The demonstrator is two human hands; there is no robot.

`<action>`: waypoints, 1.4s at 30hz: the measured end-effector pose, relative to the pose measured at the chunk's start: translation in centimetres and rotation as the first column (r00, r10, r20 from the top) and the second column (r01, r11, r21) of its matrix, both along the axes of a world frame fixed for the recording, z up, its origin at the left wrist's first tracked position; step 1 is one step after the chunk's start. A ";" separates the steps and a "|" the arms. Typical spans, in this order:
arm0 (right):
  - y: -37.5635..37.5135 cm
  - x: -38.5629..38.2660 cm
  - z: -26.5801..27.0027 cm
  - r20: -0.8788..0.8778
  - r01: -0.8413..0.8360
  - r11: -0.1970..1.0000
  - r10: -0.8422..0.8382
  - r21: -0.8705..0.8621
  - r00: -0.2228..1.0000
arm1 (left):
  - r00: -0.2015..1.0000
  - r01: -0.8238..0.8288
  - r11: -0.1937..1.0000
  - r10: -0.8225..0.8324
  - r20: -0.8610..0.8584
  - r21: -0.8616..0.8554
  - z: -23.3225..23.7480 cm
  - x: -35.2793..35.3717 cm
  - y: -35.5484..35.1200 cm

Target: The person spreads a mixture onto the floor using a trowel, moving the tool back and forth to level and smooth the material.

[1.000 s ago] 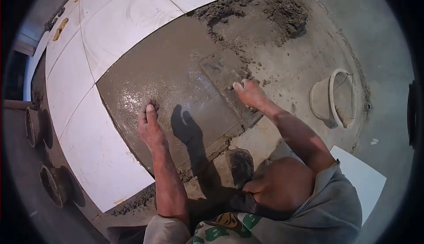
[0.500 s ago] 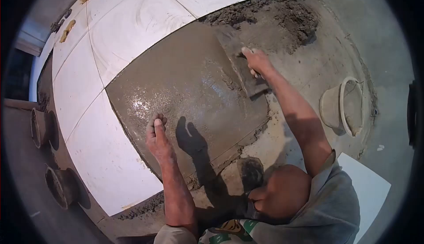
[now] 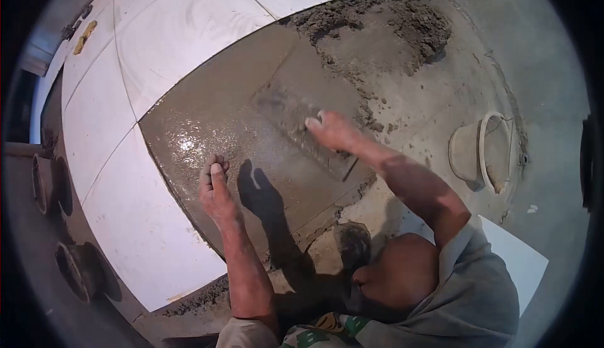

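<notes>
My right hand (image 3: pixel 333 131) is closed around the handle of a long, flat plastering trowel (image 3: pixel 280 110). The blade lies tilted across a wet grey mortar bed (image 3: pixel 207 102), touching its surface and slightly blurred. Over the near left part of the bed, my left hand (image 3: pixel 218 187) hangs with its fingers curled in and its thumb alongside; no object shows in it. Its shadow falls on the mortar just to the right. White floor tiles (image 3: pixel 179 39) border the bed on the far and left sides.
Crumbly mortar (image 3: pixel 415 24) is heaped beyond the bed at the far right. A pale bucket (image 3: pixel 465 153) stands to the right; two dark buckets (image 3: pixel 78 272) are at the left. Beside my right arm lies a white tile (image 3: pixel 513 257). Yellowish scraps (image 3: pixel 85 38) rest on the tiles.
The trowel and my right hand have swept left and toward me over the mortar, leaving a smoothed strip behind. My left hand keeps nearly the same place over the bed.
</notes>
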State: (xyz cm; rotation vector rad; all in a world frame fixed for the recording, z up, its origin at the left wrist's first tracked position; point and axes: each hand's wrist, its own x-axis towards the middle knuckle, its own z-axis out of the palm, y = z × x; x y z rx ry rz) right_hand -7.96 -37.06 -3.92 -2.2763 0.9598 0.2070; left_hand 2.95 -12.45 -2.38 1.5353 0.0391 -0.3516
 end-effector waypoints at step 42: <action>8.4 -6.9 3.6 -0.111 -0.175 0.958 0.205 0.229 0.972 | 0.988 -0.126 0.991 0.129 0.083 -0.040 4.6 -0.2 3.2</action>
